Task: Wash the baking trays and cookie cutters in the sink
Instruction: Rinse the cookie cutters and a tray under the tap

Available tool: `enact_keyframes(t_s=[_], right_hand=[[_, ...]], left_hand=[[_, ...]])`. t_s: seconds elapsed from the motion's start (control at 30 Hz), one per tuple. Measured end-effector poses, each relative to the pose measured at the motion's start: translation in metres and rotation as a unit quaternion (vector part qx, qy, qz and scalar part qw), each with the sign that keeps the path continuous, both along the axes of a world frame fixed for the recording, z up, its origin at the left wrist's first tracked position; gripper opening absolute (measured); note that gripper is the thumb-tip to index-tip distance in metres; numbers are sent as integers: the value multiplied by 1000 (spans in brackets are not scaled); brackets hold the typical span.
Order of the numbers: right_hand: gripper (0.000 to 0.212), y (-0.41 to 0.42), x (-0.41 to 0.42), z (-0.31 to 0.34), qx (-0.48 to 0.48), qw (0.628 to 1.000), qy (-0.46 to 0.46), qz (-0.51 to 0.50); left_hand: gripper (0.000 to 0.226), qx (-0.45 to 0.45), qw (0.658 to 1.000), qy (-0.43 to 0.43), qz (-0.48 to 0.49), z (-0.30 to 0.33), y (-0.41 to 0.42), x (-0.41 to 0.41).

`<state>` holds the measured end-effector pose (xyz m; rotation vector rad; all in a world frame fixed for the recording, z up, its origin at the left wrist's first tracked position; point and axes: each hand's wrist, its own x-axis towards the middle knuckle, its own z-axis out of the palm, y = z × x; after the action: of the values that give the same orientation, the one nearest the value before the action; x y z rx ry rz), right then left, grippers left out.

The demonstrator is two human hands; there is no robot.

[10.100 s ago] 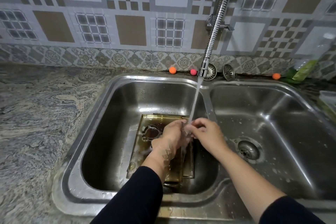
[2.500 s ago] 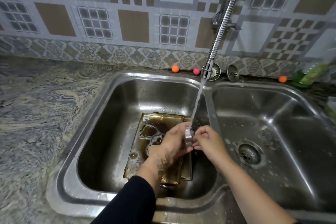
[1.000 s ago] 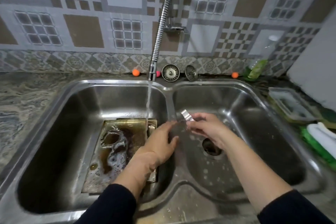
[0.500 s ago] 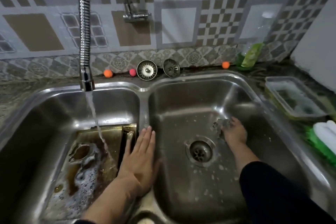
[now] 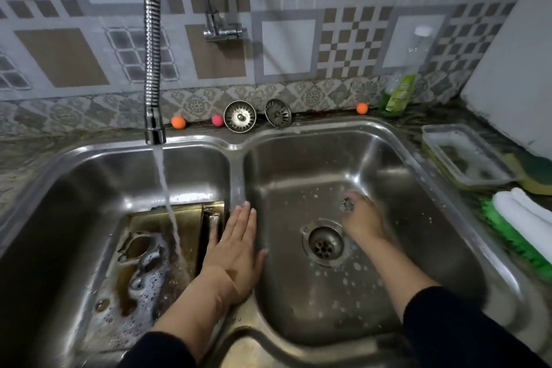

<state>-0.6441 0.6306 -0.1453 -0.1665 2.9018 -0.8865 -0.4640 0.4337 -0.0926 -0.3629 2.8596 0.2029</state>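
Left hand (image 5: 236, 245) flat on divider; right hand (image 5: 363, 218) seemingly touching cookie cutter (image 5: 348, 205).

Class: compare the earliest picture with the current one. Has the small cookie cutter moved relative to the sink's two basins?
Yes. The small cookie cutter went from above the left basin to the right basin, beyond the drain.

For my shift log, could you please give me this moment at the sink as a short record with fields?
left basin: gold baking trays in sudsy water, with a cookie cutter lying on them
tap: flexible faucet running into the left basin
left hand: flat, fingers straight, on the divider between the basins
right hand: low in the right basin, at a small flower-shaped cookie cutter; grip blurred
right basin: open drain, soap flecks
back ledge: two sink strainers
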Motion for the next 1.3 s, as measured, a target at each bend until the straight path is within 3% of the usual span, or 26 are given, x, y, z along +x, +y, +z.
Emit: enact_keyframes(t_s=[0.13, 0.27, 0.33, 0.4, 0.53, 0.67, 0.77, 0.87, 0.93, 1.03, 1.07, 1.17, 1.23, 1.3], right_hand=[[36, -40, 51, 44, 25, 991, -16, 130], [32, -102, 118, 86, 31, 970, 58, 235], [30, -133, 153, 95, 9, 956, 91, 280], [29, -164, 183, 89, 13, 936, 91, 339], [42, -224, 217, 45, 130, 887, 12, 443], [62, -267, 220, 17, 202, 864, 33, 460], [52, -279, 217, 4, 222, 869, 47, 440], [32, -274, 211, -1, 176, 899, 4, 400], [19, -264, 205, 0, 122, 926, -33, 355], [18, -243, 194, 17, -1, 964, -122, 235], [17, -236, 189, 23, -56, 965, -162, 197], [23, -219, 180, 39, -235, 929, -267, 97], [24, -211, 180, 49, -315, 901, -286, 86], [21, -205, 183, 55, -315, 909, -254, 100]], left_hand=[[66, 36, 998, 41, -44, 4, -15, 3], [48, 138, 983, 118, -35, -2, -61, 25], [43, 161, 984, 80, 15, -12, -93, 45], [41, 128, 989, 23, 72, -24, -127, 67], [45, 116, 972, -23, 204, -41, -172, 100], [34, 156, 970, -53, 177, -49, -182, 108], [32, 183, 967, -54, 172, -53, -185, 105], [30, 241, 947, -44, 209, -57, -185, 102], [26, 324, 908, -4, 265, -59, -182, 99], [23, 521, 781, 84, 334, -41, -169, 90], [21, 555, 753, 93, 342, -32, -165, 86], [21, 677, 648, 48, 346, -10, -151, 72], [24, 741, 589, 6, 324, -2, -141, 63], [29, 762, 577, -6, 294, -2, -132, 54]])
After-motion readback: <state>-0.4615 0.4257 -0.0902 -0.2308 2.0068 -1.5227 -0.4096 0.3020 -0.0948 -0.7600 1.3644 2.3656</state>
